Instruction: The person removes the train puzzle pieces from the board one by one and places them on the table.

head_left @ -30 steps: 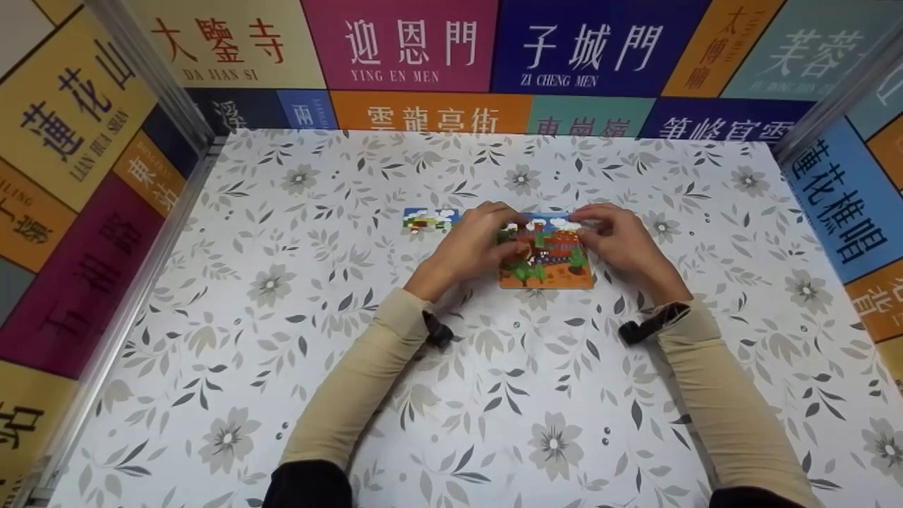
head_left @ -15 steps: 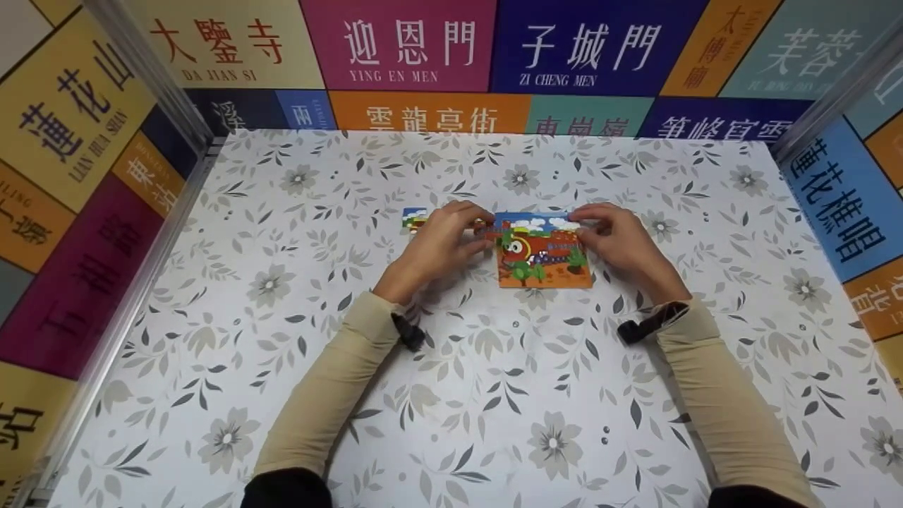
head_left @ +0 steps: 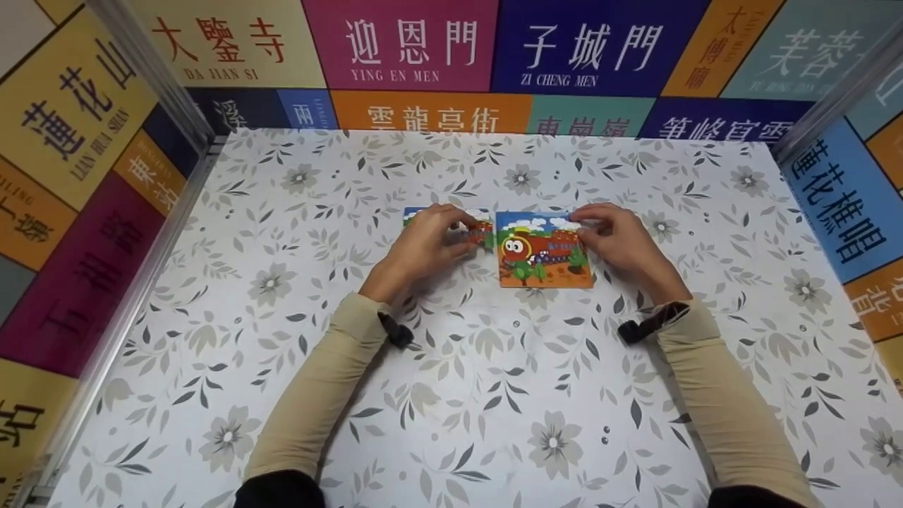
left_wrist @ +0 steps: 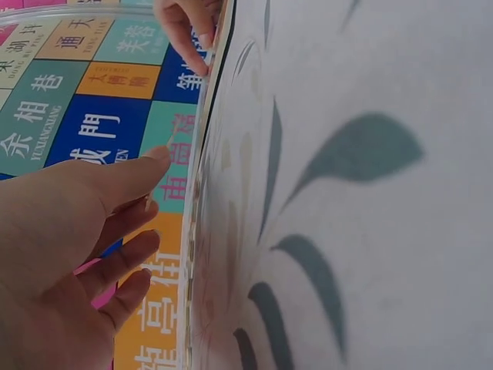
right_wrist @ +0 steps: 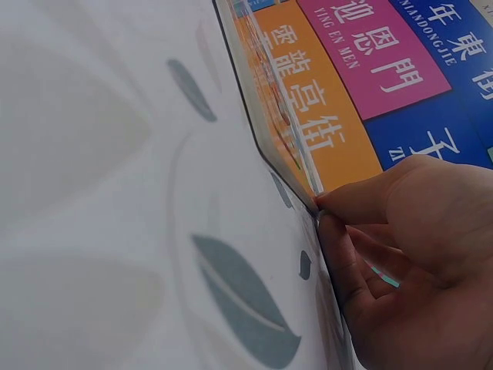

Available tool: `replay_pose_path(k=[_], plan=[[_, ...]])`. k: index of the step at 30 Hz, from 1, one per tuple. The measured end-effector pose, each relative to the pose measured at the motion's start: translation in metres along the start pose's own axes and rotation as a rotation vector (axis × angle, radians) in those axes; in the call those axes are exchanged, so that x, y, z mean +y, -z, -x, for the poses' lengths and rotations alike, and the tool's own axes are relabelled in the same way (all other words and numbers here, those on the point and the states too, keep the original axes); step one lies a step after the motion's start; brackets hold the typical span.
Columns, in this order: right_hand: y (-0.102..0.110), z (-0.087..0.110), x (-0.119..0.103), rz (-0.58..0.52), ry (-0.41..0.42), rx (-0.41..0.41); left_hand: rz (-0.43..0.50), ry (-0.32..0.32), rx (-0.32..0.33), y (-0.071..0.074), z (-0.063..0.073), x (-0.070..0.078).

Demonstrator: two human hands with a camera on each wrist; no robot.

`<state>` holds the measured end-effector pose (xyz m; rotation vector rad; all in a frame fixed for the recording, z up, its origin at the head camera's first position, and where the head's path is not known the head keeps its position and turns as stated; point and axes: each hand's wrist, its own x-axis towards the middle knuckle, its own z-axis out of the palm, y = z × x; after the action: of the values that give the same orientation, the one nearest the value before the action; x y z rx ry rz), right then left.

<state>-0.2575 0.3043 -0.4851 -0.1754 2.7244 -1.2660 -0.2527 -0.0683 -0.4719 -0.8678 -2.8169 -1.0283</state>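
A square picture card (head_left: 543, 247) with a cartoon red train lies flat mid-table in the head view. My right hand (head_left: 615, 236) pinches its upper right corner; the right wrist view shows the thumb and forefinger of that hand (right_wrist: 416, 247) meeting at the corner. Left of the card, my left hand (head_left: 427, 240) hangs over a similar picture strip (head_left: 410, 213). Thumb and forefinger pinch a small puzzle piece (head_left: 485, 231) with red and green on it. The left wrist view shows that piece only as a thin edge beside the left hand (left_wrist: 85, 231). My palm hides much of the strip.
The table (head_left: 494, 409) has a white cover with grey leaves and flowers. Panels with large lettering (head_left: 402, 46) stand along its back and both sides. A black strap with a small camera (head_left: 398, 331) sits on each wrist.
My left hand has moved left from over the train card with the small piece, baring the train's face. It now hovers at the left strip. My right hand has stayed at the card's corner.
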Motion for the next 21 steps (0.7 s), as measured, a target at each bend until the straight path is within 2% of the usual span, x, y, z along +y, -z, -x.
replay_pose_path(k=[5,11,17,21], plan=[[-0.0002,0.0000,-0.0003,0.000,-0.004,-0.002,-0.004,0.023,-0.041,-0.0022,0.0009,-0.0008],[0.0000,0.0008,-0.0017,-0.020,-0.022,-0.009,-0.056,0.032,-0.092,-0.0032,0.0006,-0.0031],[-0.0005,0.0008,-0.0006,-0.026,-0.003,-0.009,-0.054,0.032,-0.078,-0.0034,0.0002,-0.0051],[-0.0004,0.0007,-0.0009,-0.021,-0.004,-0.004,-0.060,0.055,-0.071,-0.0040,-0.0006,-0.0033]])
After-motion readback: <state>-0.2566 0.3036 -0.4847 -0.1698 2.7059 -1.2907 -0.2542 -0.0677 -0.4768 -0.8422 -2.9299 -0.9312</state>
